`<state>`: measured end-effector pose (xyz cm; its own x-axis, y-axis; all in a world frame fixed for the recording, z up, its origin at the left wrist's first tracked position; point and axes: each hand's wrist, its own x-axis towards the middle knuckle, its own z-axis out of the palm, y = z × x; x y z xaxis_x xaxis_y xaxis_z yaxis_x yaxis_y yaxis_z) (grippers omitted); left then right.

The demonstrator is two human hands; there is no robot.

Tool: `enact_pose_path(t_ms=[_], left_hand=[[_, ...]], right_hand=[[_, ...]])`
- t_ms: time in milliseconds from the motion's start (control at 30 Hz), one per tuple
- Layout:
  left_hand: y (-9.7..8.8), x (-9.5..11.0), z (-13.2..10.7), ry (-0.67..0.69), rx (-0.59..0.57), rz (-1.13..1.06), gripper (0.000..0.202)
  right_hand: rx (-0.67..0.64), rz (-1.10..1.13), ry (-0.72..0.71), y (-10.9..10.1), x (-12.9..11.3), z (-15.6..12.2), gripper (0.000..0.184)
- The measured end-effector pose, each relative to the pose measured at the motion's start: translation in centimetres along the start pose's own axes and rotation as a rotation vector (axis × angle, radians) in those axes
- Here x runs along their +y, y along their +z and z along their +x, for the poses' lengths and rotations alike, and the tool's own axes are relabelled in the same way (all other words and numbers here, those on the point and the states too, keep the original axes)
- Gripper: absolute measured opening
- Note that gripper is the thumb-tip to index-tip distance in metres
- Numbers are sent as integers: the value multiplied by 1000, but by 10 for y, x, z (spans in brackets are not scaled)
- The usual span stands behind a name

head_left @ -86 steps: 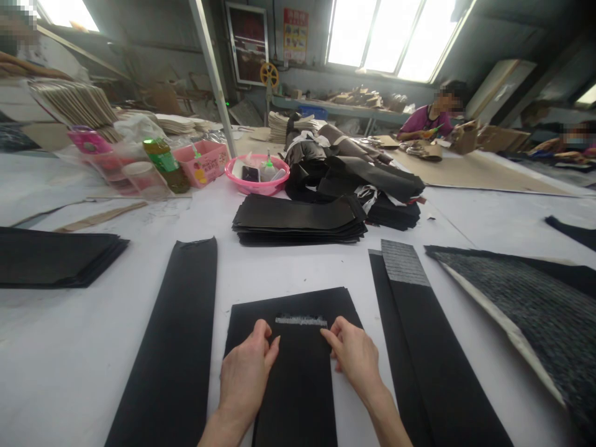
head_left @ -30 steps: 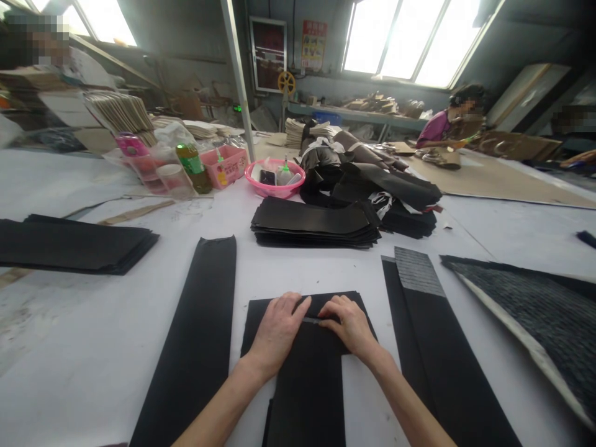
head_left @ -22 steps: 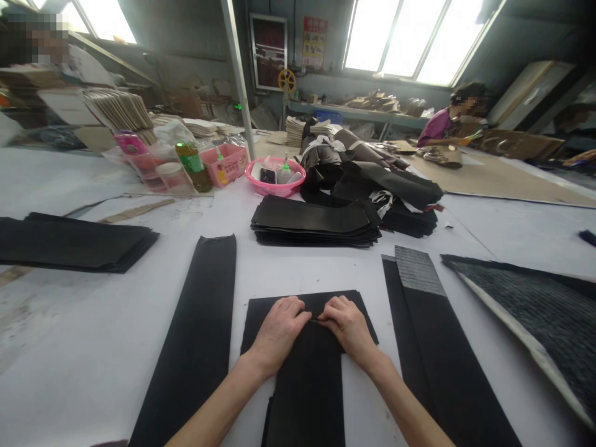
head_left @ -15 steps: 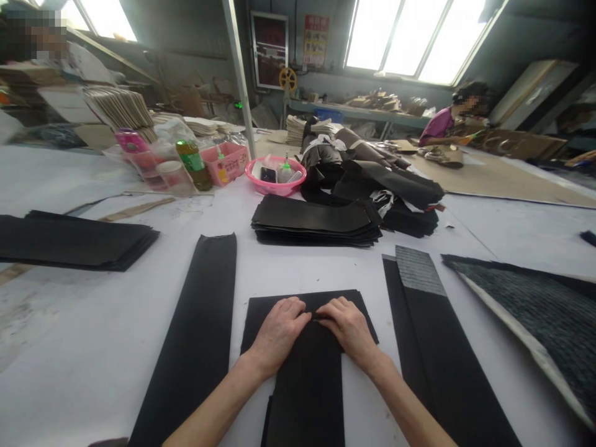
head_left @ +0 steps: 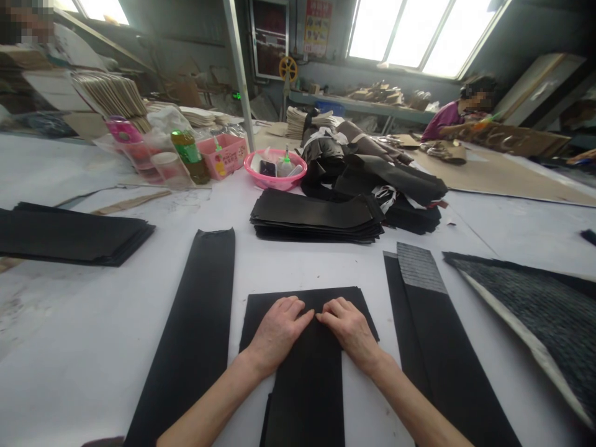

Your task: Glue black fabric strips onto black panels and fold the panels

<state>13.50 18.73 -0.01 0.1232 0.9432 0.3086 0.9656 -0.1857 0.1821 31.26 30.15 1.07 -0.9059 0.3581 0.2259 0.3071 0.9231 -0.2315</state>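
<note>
A long black strip of sheet material (head_left: 310,397) runs from the near edge up to a wider black piece (head_left: 265,304) lying crosswise. At their overlap, my left hand (head_left: 285,329) has its fingers curled, with thumb and forefinger closed on the strip's far end. My right hand (head_left: 347,328) mirrors it from the other side, fingertips closed on the same end. The two thumbs almost meet. Beneath the fingers the strip's exact edge is hidden. Another long black strip (head_left: 198,323) lies left of my left arm, and overlapping black strips with a grey ribbed end (head_left: 421,267) lie on the right.
Ahead is a stack of black pieces (head_left: 316,217), with a pink basin (head_left: 275,180) and a heap of dark material (head_left: 386,177) behind. More black pieces (head_left: 74,236) lie left, a dark textured sheet (head_left: 535,316) right. A co-worker (head_left: 449,118) sits far right.
My fingertips have drawn slightly closer together at the strip's far end, and the right fingers are more curled. The view has shifted slightly; the strips and stacks stay in place.
</note>
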Motion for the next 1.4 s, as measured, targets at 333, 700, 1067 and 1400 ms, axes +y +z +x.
enact_pose_path(t_ms=[333,700,1067,1400], left_hand=[[1,9,3,82,-45,213,28],[-2,9,2,111,-56,272,30],[-7,10,5,138,-133,282,38],[-5,11,4,105,-134,289,39]], right_hand=[[-28,-88,-67,-4,-7,-1,21],[-68,-107,-98,-8,4,-7,13],[-84,-75,-103,-12,7,-7,14],[-36,-35,-105,-13,21,-16,13]])
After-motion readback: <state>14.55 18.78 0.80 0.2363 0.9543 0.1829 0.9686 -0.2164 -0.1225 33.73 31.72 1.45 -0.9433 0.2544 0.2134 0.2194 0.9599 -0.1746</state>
